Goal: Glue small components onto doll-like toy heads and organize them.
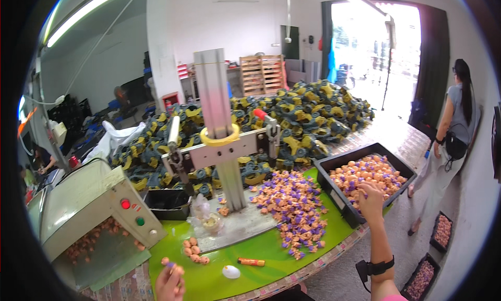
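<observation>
At the lower left, my left hand is closed round a small orange-and-purple toy figure with a round head. My right hand reaches into a black bin on the right, its fingers pinched together; what they hold, if anything, is too small to make out. Round orange toy heads with purple bits fill that bin. Beside my left hand, several plain orange balls lie on the green tabletop. A loose pile of orange-and-purple toy parts spreads between my hands.
A metal post press with toggle clamps stands mid-table. Left is a beige machine with orange pieces inside its opening. A glue-stick-like orange tube and white egg-shaped piece lie in front. Grey-yellow parts heap behind; a person stands right.
</observation>
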Available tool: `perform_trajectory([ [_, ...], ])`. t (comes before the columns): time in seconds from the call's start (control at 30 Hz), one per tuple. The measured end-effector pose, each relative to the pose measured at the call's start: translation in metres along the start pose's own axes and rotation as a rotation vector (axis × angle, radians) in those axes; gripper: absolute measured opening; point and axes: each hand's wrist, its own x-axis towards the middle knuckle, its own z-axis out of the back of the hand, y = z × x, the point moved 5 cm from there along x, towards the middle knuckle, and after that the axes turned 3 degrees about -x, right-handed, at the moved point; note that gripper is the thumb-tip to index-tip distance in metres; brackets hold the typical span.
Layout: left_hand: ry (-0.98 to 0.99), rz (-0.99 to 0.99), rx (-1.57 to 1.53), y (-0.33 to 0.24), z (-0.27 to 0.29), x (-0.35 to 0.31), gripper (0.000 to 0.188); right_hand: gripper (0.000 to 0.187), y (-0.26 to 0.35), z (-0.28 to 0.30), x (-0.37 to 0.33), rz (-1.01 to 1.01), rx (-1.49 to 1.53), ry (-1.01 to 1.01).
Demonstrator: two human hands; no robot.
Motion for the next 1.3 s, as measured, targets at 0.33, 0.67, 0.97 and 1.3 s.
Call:
perform_trajectory([
  [0.33, -0.042, 0.126, 0.306, 0.037, -0.08, 0.144, 0.027, 0.012, 0.156, 0.001, -0.028, 0.397, 0.521, 0.36],
  [0.67, -0.067, -0.557, 0.769, 0.052, -0.076, 0.189, 0.029, 0.014, 0.227, 0.001, -0.046, 0.608, 0.721, 0.598],
  [0.97, -0.081, -0.669, 0.994, 0.046, -0.079, 0.181, 0.029, 0.024, 0.355, -0.011, 0.027, 0.754, 0.855, 0.026],
  [1.3, -0.063, -0.656, 1.079, 0.04, -0.094, 0.177, 0.027, 0.077, 0.432, -0.065, 0.116, 0.007, 1.226, 0.632],
])
